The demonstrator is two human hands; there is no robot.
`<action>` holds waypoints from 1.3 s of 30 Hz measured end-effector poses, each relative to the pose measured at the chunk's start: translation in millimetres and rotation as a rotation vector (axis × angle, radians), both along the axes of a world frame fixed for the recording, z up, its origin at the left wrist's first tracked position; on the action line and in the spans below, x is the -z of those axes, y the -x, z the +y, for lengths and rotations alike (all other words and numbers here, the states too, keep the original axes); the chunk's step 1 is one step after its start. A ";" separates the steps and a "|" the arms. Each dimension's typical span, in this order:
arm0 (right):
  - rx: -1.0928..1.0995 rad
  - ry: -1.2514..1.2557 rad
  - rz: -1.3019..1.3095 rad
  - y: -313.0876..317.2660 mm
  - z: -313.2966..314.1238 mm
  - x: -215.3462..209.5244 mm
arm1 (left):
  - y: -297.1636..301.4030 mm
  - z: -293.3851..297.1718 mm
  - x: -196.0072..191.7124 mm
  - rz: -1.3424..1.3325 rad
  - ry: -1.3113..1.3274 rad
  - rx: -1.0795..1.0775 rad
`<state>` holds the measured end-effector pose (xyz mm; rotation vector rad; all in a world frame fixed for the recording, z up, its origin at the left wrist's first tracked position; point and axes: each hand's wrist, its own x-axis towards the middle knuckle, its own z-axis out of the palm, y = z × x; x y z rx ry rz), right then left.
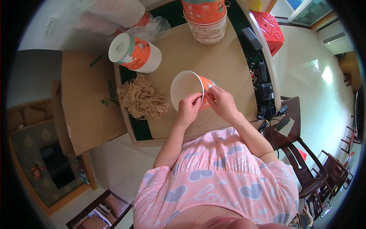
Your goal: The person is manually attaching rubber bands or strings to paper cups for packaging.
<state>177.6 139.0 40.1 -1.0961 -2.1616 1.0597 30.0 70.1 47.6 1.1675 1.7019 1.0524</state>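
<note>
Both hands pinch the tilted paper cup [189, 91] at its rim: left hand [188, 108] steadying, right hand [221, 101] at three o'clock working a string [207, 121]; string bundle [142, 98] at nine.

cup in hands [187, 91]: orange outside with small pale marks, plain white inside
stack lying on its side [134, 52]: orange with white shapes, a teal band, white bases
upright stack [205, 17]: orange with pale dots, cream rims
string bundle [142, 98]: light tan
tabletop [228, 72]: beige, edged in dark green
cardboard box [85, 99]: brown with green print
stool [271, 28]: red
dress [221, 175]: pink with grey-blue hearts
</note>
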 end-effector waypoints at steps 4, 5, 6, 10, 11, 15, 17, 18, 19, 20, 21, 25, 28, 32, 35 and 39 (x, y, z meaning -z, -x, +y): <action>-0.021 0.021 -0.012 -4.7 -2.6 2.2 | -3.4 0.3 4.0 0.303 -0.092 0.112; -0.027 0.019 -0.017 -6.3 -2.6 3.3 | -6.7 0.3 1.8 0.324 -0.097 0.101; -0.045 0.032 -0.052 -8.4 -2.4 4.6 | -7.4 -0.1 3.3 0.319 -0.098 0.094; -0.084 0.084 -0.065 -14.8 -5.8 17.5 | -11.5 -4.6 15.0 0.298 -0.045 0.101; -0.095 0.083 -0.073 -15.7 -7.6 17.1 | -11.9 -5.8 19.7 0.227 -0.014 0.063; -0.016 0.240 -0.017 -16.5 -24.6 15.2 | -6.9 -10.5 46.2 -0.194 0.061 -0.108; -0.036 0.233 0.043 -14.6 -38.2 7.2 | -0.5 -8.2 51.1 -0.367 0.241 -0.086; -0.087 0.238 0.084 -9.7 -45.1 2.7 | 0.3 -8.2 56.6 -0.379 0.238 -0.094; -0.139 0.241 0.127 -3.8 -50.0 -1.6 | 1.2 -6.0 59.0 -0.480 0.255 -0.108; -0.221 0.195 0.079 0.9 -53.4 -6.9 | 2.2 -4.4 60.7 -0.582 0.271 -0.121; -0.231 0.190 0.069 2.4 -51.9 -12.4 | 5.0 -4.3 61.6 -0.591 0.263 -0.128; -0.311 0.177 0.014 9.8 -28.3 -25.8 | 13.9 -3.9 47.5 -1.049 0.488 -0.267; -0.240 0.131 -0.033 14.7 8.8 -18.8 | 17.2 -8.0 53.9 -0.867 0.432 -0.104; -0.367 0.004 -0.268 20.2 20.7 9.9 | 2.8 -8.9 60.5 -0.694 0.244 -0.220; -0.363 0.057 -0.337 23.0 20.5 10.4 | 7.1 -8.2 63.9 -0.710 0.196 -0.216; -0.266 0.098 -0.189 24.7 17.9 10.7 | 4.6 -9.1 58.6 -0.632 0.102 -0.296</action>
